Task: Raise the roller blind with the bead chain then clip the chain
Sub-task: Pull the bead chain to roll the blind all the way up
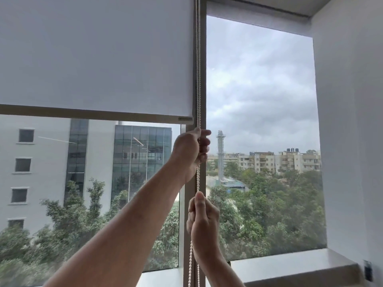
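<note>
A white roller blind (95,54) covers the upper part of the left window, its bottom bar (93,115) a little under halfway down the glass. A white bead chain (198,79) hangs along the grey mullion at the blind's right edge. My left hand (190,151) is closed around the chain just below the bottom bar. My right hand (204,222) grips the same chain lower down, thumb pointing up. Two strands of chain continue below my right hand (190,266). No chain clip is visible.
The grey mullion (202,59) divides two panes. The right window has its own blind (255,15) rolled almost fully up. A white sill (290,264) runs along the bottom, and a white wall (350,121) with a small dark fitting (368,270) stands on the right.
</note>
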Demonstrator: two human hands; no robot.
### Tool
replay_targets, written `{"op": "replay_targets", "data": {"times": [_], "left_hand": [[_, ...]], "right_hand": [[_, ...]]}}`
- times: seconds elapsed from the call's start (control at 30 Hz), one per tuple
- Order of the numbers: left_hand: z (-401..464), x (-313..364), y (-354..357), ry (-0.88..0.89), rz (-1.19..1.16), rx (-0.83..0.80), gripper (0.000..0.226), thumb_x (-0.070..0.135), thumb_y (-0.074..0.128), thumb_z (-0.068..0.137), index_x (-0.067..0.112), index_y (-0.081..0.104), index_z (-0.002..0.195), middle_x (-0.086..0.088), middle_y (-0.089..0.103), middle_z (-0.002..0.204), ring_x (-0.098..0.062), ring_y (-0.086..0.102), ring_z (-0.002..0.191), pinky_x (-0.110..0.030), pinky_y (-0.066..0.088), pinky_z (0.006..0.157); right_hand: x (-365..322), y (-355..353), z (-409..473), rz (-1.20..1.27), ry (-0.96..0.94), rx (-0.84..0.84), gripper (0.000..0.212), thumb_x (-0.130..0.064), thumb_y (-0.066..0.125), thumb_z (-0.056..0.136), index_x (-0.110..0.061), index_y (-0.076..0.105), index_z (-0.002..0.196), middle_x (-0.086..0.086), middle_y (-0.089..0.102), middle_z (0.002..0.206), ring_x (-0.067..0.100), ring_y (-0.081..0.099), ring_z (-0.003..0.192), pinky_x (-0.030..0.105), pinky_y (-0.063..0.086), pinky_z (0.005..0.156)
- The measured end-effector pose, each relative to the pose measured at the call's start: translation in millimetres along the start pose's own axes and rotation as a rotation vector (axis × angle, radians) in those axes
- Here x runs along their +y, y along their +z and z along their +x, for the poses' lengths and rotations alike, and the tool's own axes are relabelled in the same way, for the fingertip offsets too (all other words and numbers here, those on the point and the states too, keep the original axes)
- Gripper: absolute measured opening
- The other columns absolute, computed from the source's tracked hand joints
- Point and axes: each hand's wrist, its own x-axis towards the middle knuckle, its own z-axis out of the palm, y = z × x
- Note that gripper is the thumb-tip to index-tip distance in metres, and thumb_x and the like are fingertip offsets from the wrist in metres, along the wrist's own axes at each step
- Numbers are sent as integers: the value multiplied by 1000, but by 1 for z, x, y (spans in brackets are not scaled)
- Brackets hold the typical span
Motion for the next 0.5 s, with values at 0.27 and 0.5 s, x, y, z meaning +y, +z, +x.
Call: {"op": "replay_targets", "data": {"times": [0.27,0.5], "left_hand": [[-19,-21,8,231,144,240,38,21,40,103,20,62,72,0,41,55,-12,32,47,-26,24,45],[-38,-62,-12,338,176,212,43,16,39,103,21,61,67,13,48,41,2,41,35,-18,40,38]], "right_hand": [[1,-17,12,118,171,-174,44,-51,43,91,-23,65,65,3,41,52,12,33,41,23,32,40],[-32,-25,70,-85,223,-144,73,-64,15,95,-19,62,127,10,74,106,20,73,92,37,57,78]]}}
